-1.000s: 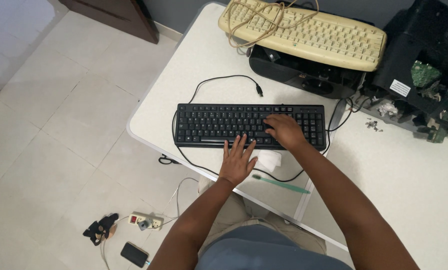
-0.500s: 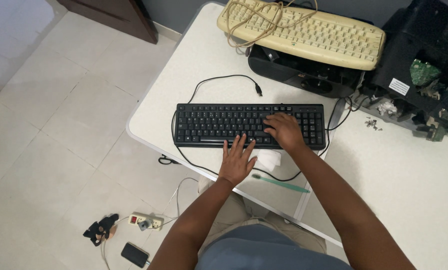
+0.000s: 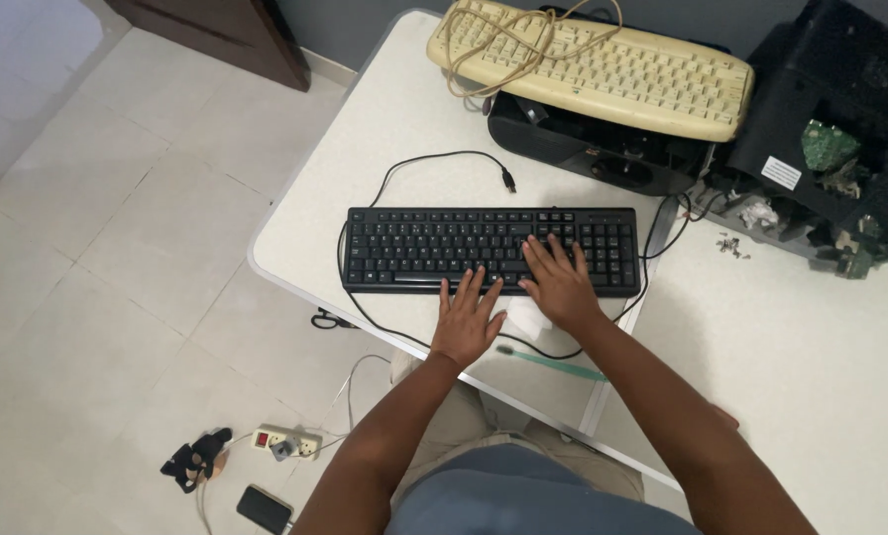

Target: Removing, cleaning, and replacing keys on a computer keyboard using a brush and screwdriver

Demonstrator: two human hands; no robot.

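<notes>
Both hands, left hand (image 3: 467,322) and right hand (image 3: 559,282), lay open-fingered on the black keyboard (image 3: 434,250) near the bench's front edge, seemingly light, rigid, best gripped at its ends.

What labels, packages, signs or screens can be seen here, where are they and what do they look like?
Label: small white rectangular sticker on the black machine at the table's far right; dark print, too small to make out.
Phone: dark rectangle lying on the floor at the lower left, screen unlit.
No packages or signs show.

White table (image 3: 394,129) — black keyboard (image 3: 444,248) w/ cable, black device (image 3: 583,149), screws (image 3: 729,244) on it.
</notes>
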